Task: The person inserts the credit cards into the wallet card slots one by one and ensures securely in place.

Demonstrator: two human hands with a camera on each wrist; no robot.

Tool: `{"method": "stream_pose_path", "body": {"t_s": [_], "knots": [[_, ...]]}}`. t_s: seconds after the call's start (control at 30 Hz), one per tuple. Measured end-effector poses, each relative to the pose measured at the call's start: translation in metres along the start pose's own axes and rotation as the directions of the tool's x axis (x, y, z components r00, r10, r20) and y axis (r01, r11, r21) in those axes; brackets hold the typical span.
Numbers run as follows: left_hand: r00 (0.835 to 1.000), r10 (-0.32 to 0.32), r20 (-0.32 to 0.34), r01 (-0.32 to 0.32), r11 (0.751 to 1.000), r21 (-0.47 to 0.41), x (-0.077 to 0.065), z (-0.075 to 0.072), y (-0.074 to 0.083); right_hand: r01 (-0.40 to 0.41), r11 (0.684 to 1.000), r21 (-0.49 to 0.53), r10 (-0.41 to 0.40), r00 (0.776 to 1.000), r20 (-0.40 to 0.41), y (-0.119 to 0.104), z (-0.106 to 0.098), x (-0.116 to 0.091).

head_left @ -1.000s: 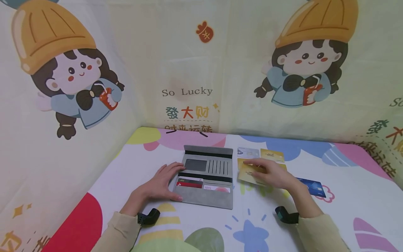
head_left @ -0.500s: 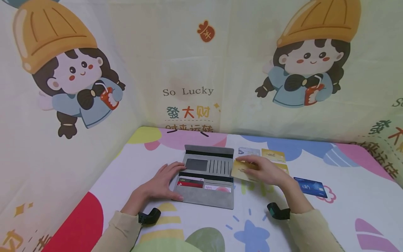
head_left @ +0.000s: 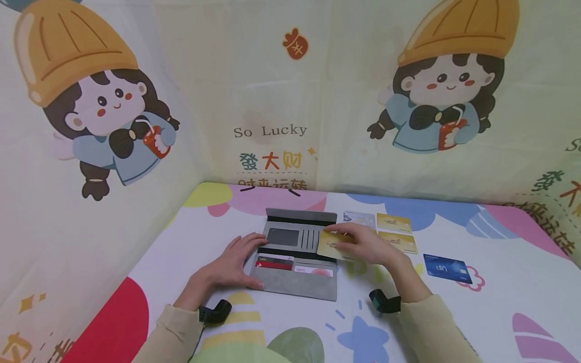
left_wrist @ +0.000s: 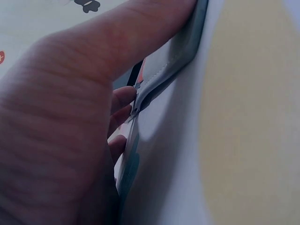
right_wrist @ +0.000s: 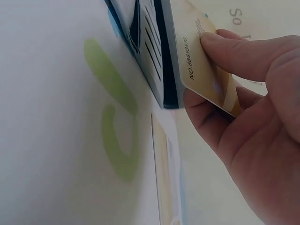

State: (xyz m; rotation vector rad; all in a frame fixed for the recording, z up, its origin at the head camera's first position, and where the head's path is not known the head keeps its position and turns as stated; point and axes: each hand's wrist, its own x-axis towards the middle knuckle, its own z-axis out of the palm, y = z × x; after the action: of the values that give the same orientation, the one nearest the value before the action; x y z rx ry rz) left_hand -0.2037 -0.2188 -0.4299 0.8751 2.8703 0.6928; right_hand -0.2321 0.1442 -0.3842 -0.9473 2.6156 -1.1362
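Note:
A grey card wallet (head_left: 290, 291) lies unfolded on the table, with a dark window and a row of slots in its middle. Two cards sit in its lower pockets: a dark and red card (head_left: 274, 263) and a white-pink card (head_left: 313, 271). My left hand (head_left: 227, 266) rests along the wallet's left side, thumb on the lower corner and fingertips at the edge. Between thumb and fingers my right hand (head_left: 365, 244) pinches a gold card (head_left: 328, 246), which overlaps the right end of the slots. In the right wrist view the card (right_wrist: 187, 51) shows a printed number.
Right of the wallet lie a silver card (head_left: 358, 218) and two gold cards, an upper gold card (head_left: 394, 222) and a lower gold card (head_left: 401, 242). Farther right is a blue VIP card (head_left: 447, 268). A patterned cloth wall (head_left: 345, 171) stands behind the table.
My right hand has carried the gold card left from among the loose cards to over the wallet's right side, uncovering the lower gold card. My left hand has stayed in place.

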Motion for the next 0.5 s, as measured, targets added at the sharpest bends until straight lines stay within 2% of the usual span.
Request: {"method": "stream_pose_path", "body": {"t_s": [0.5], "knots": [[1.0, 0.022, -0.004, -0.022, 1.0, 0.004, 0.001, 0.001, -0.002, -0.039, 0.999, 0.032, 0.037, 0.998, 0.054, -0.005, 0.016, 0.013]]}}
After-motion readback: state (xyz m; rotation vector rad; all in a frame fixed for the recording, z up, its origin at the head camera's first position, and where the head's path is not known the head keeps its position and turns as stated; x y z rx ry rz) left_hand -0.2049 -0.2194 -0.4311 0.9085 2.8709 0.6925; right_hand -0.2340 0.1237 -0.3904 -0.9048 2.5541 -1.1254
